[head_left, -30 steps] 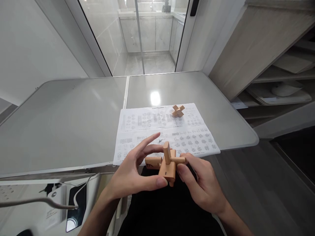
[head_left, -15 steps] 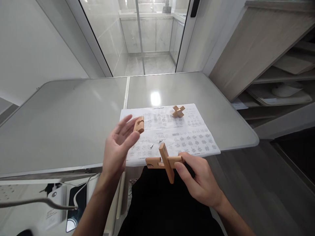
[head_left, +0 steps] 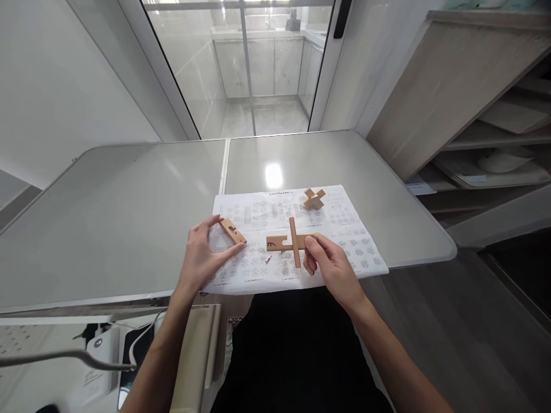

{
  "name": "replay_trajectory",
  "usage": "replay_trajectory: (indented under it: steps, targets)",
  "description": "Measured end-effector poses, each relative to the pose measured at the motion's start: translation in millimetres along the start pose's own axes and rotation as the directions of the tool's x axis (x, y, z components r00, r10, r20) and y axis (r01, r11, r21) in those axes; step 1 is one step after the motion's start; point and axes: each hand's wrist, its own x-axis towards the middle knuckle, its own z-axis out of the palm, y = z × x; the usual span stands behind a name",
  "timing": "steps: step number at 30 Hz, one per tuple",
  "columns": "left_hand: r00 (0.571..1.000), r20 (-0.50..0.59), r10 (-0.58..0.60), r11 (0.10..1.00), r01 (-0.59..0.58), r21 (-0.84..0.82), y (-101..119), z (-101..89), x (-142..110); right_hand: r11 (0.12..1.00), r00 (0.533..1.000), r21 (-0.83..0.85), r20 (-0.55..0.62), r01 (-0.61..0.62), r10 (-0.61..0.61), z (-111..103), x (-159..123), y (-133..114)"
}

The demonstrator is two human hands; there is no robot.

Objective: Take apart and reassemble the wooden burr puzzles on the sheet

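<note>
My left hand (head_left: pixel 202 249) grips a notched wooden puzzle piece (head_left: pixel 232 230) by its two ends, between thumb and fingertips, over the left part of a printed paper sheet (head_left: pixel 258 213). In my right hand (head_left: pixel 330 258) are two wooden puzzle pieces joined crosswise, pinched at the right end. One of them, a flat notched piece (head_left: pixel 272 243) marked with a dark character, points left. The other, a narrow crosspiece (head_left: pixel 294 242), passes through it. An assembled wooden burr puzzle (head_left: pixel 314 198) rests near the sheet's far right corner.
The sheet lies on a grey folding table (head_left: pixel 163 183) with a seam across it. Beyond the far edge stands a glass door (head_left: pixel 275 69). Wooden shelves (head_left: pixel 482 126) are at right. A white device (head_left: pixel 101 355) and cables sit on a lower surface at left.
Both hands have moved forward over the sheet with their pieces. The left piece has turned, showing its notched broad side. The joined pieces have tilted so the crosspiece stands nearly vertical in view.
</note>
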Motion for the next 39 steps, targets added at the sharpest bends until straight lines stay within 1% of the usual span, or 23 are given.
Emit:
replay_trajectory:
  steps: [4,7,9,11,12,14,16,18,20,22,25,27,30,32,34,35,37,38,39]
  targets:
    - [1.000,0.002,0.007,1.000,-0.007,0.018,-12,2.1,1,1.000,1.000,0.015,0.005,0.002,-0.002,3,6,3]
    - [0.999,0.002,0.032,0.998,-0.032,0.045,-16,3.2,1,1.000,1.000,0.030,0.020,-0.004,0.004,4,7,3]
    - [0.996,-0.021,0.088,0.995,-0.087,0.053,-12,3.5,-1,0.999,1.000,0.038,0.030,-0.011,0.009,5,7,3]
    - [0.984,-0.047,0.170,0.985,-0.169,0.034,-2,3.8,-6,0.999,0.999,0.040,0.038,-0.016,0.015,7,7,2]
    - [0.980,-0.059,0.191,0.982,-0.191,0.003,4,4.0,-10,0.999,0.999,0.039,0.045,-0.020,0.018,8,7,2]
    - [0.975,-0.012,0.222,0.971,-0.222,-0.086,18,5.1,-18,0.999,0.998,0.037,0.062,-0.026,0.024,11,6,2]
    - [0.948,0.058,0.313,0.941,-0.301,-0.156,32,7.3,-26,0.999,0.996,0.034,0.087,-0.027,0.024,15,5,1]
    - [0.892,0.124,0.435,0.889,-0.403,-0.217,45,10.4,-32,0.999,0.993,0.027,0.113,-0.020,0.017,19,4,0]
    - [0.852,0.167,0.497,0.858,-0.454,-0.240,54,13.6,-35,1.000,0.991,0.021,0.136,-0.012,0.009,22,3,-2]
    - [0.836,0.169,0.522,0.842,-0.474,-0.258,60,16.3,-36,1.000,0.988,0.023,0.152,-0.011,0.008,23,2,-4]
    - [0.830,0.126,0.543,0.823,-0.496,-0.277,62,18.1,-36,0.999,0.986,0.043,0.168,-0.025,0.018,23,-2,-7]
    - [0.827,0.103,0.552,0.818,-0.513,-0.259,61,17.4,-36,0.998,0.989,0.047,0.145,-0.030,0.023,21,-5,-7]
    - [0.826,0.099,0.554,0.824,-0.529,-0.203,60,13.5,-38,1.000,0.996,0.023,0.085,-0.009,0.007,18,-8,-5]
    - [0.823,0.112,0.556,0.827,-0.535,-0.173,58,8.6,-38,1.000,0.998,0.003,0.059,0.005,-0.005,13,-9,-3]
    - [0.830,0.109,0.547,0.835,-0.531,-0.147,52,2.0,-37,1.000,1.000,0.011,-0.005,0.011,-0.011,5,-7,-1]
    - [0.841,0.100,0.532,0.845,-0.519,-0.128,47,-1.7,-36,0.999,0.998,0.028,-0.063,0.016,-0.014,-1,-6,0]
    - [0.876,0.065,0.479,0.877,-0.474,-0.077,33,-8.6,-32,0.998,0.976,0.054,-0.218,0.042,-0.030,-10,-2,0]
    - [0.895,0.052,0.442,0.897,-0.441,-0.033,25,-11.3,-30,0.998,0.965,0.044,-0.261,0.048,-0.035,-14,0,0]
    - [0.914,0.038,0.404,0.914,-0.405,0.017,16,-13.3,-27,0.999,0.966,0.025,-0.258,0.032,-0.024,-15,3,1]
